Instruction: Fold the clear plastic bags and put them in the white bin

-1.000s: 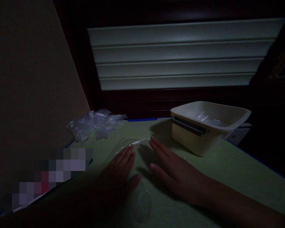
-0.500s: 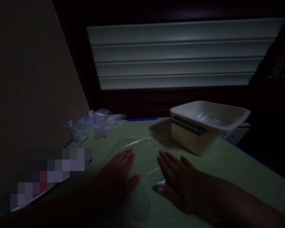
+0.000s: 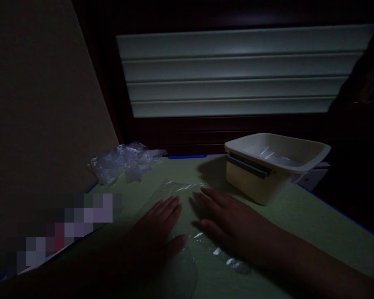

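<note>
A clear plastic bag lies spread on the green tabletop, with crinkled folds near its right side. My left hand rests flat on the bag's left part, fingers apart and pointing forward. Over the bag's right part is my right hand, open, its fingers stretched toward the upper left and casting a shadow beneath. Neither hand holds anything.
Crumpled clear bags are piled at the back left. A cream bin with a grey handle stands at the back right, clear plastic inside. A pixelated area covers something at the left edge.
My right hand has shifted slightly left and forward, appearing lifted, and its fingers turned more leftward. More crinkled plastic shows beneath it. My left hand stays flat in nearly the same place.
</note>
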The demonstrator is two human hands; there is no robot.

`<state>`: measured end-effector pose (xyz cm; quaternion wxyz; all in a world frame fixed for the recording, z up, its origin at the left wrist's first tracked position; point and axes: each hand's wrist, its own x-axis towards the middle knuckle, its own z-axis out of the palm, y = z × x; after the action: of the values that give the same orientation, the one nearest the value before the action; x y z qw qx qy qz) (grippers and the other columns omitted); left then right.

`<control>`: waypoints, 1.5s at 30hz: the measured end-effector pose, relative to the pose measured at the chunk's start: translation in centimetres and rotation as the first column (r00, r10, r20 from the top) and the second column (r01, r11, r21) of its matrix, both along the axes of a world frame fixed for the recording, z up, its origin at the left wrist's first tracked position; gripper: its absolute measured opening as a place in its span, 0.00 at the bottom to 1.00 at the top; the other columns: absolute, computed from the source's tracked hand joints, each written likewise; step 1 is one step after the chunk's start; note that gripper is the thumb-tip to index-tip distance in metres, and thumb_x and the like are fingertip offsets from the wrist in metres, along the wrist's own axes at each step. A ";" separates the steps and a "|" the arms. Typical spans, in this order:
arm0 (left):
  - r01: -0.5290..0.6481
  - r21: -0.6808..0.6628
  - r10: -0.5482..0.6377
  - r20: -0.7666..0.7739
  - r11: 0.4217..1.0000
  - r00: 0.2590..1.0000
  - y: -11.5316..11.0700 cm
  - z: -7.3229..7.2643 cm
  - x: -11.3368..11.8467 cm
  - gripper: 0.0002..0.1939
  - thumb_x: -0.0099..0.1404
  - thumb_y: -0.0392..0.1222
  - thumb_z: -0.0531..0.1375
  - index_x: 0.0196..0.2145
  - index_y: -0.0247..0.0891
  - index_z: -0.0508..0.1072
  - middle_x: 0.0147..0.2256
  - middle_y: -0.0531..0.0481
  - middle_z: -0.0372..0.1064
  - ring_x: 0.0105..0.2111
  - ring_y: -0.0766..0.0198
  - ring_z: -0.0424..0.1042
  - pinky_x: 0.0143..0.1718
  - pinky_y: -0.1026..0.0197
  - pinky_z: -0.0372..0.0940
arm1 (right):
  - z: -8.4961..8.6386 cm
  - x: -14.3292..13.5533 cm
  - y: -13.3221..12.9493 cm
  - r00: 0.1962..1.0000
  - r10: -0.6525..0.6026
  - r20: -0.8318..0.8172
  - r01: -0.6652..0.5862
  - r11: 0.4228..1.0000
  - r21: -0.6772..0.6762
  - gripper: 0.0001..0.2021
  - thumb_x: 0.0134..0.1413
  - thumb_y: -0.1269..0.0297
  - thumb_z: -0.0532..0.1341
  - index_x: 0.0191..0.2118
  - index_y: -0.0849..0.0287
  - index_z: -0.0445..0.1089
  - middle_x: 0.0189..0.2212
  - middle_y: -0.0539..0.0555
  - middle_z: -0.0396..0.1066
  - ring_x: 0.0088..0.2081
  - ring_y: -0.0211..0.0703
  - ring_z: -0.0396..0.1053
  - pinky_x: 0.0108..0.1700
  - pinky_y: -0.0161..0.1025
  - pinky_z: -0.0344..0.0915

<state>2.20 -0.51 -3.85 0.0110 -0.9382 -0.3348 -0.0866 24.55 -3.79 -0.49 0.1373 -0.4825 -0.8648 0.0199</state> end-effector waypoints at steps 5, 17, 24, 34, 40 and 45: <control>-0.002 -0.005 0.002 -0.016 1.000 1.000 -0.1 0.4 0.2 0.28 0.67 0.50 0.48 0.58 0.28 0.55 0.59 0.34 0.48 0.59 0.47 0.50 0.55 0.42 0.53 | -0.7 0.5 -0.3 0.995 0.047 0.088 -0.026 0.974 -0.225 0.31 0.61 0.49 0.44 0.62 0.66 0.48 0.62 0.68 0.41 0.62 0.58 0.40 0.58 0.58 0.45; -0.025 -0.014 0.026 0.031 1.000 0.999 -0.4 0.7 0.5 0.23 0.66 0.39 0.46 0.56 0.28 0.59 0.58 0.36 0.52 0.58 0.52 0.53 0.56 0.46 0.54 | 0.8 1.2 0.2 0.999 -0.026 0.045 0.029 0.997 -0.069 0.22 0.60 0.55 0.48 0.53 0.64 0.64 0.52 0.66 0.64 0.52 0.56 0.62 0.52 0.55 0.57; -0.013 -0.005 0.013 0.022 1.000 1.000 -0.2 0.1 0.2 0.24 0.67 0.43 0.47 0.57 0.30 0.57 0.59 0.36 0.50 0.59 0.52 0.50 0.56 0.46 0.54 | -0.5 0.3 -0.3 0.995 0.097 0.032 -0.092 0.986 -0.139 0.27 0.61 0.54 0.47 0.61 0.66 0.51 0.61 0.67 0.46 0.61 0.56 0.44 0.58 0.55 0.49; -0.069 0.076 0.068 0.006 0.995 0.998 0.1 -0.3 0.1 0.22 0.68 0.40 0.44 0.56 0.31 0.59 0.58 0.37 0.53 0.58 0.51 0.53 0.55 0.45 0.56 | 0.3 1.1 -0.1 0.996 0.085 0.027 -0.082 0.992 -0.100 0.20 0.58 0.60 0.53 0.54 0.63 0.63 0.52 0.65 0.64 0.51 0.54 0.62 0.51 0.49 0.59; -0.034 0.113 0.029 0.042 0.993 0.999 0.2 -0.7 0.0 0.21 0.67 0.39 0.45 0.56 0.30 0.59 0.58 0.37 0.54 0.58 0.52 0.53 0.56 0.47 0.55 | 1.6 -0.1 -0.9 0.954 0.274 -0.125 -0.293 0.941 -0.170 0.13 0.51 0.69 0.59 0.44 0.59 0.69 0.39 0.55 0.69 0.42 0.42 0.66 0.45 0.36 0.61; -0.034 0.105 0.032 0.029 0.994 0.999 0.1 -0.4 0.1 0.21 0.67 0.39 0.45 0.55 0.30 0.60 0.58 0.35 0.53 0.58 0.51 0.53 0.55 0.46 0.56 | 1.7 -0.1 -1.5 0.923 0.319 -0.218 -0.365 0.904 -0.224 0.11 0.50 0.72 0.60 0.41 0.59 0.71 0.39 0.53 0.69 0.42 0.39 0.66 0.46 0.32 0.60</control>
<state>2.33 -0.40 -4.22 0.0574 -0.9294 -0.3453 -0.1167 24.43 -5.25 1.23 0.1428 -0.3330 -0.9104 0.1997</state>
